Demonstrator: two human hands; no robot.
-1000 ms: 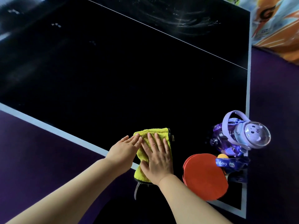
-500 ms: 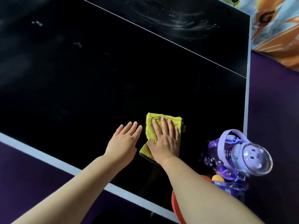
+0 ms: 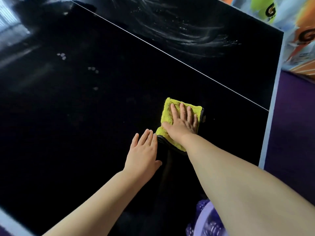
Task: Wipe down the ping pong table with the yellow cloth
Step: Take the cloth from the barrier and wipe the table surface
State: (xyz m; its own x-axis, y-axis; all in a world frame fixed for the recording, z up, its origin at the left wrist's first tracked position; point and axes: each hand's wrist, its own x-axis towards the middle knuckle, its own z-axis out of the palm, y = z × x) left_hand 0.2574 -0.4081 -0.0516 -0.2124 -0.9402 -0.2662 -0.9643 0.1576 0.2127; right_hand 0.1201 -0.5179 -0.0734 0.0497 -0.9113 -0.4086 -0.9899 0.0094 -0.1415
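The yellow cloth [image 3: 167, 108], folded with a dark grey edge, lies on the black ping pong table [image 3: 85, 125], right of the middle. My right hand [image 3: 182, 123] presses flat on top of it, fingers spread and pointing away from me. My left hand [image 3: 143, 152] rests flat on the bare table just left of and nearer than the cloth, its fingertips beside the cloth's near corner, holding nothing. Wet wipe streaks [image 3: 179, 31] show on the far half beyond the white centre line [image 3: 170, 56].
A purple transparent water bottle [image 3: 204, 222] stands at the bottom right, partly hidden under my right forearm. The table's pale blue right edge [image 3: 272, 99] borders purple floor [image 3: 293, 133]. An orange and green banner [image 3: 300, 31] fills the top right corner.
My right hand has pushed the cloth away from the near edge toward the centre line. My left hand came off the cloth and trails beside it. The paddle has left view.
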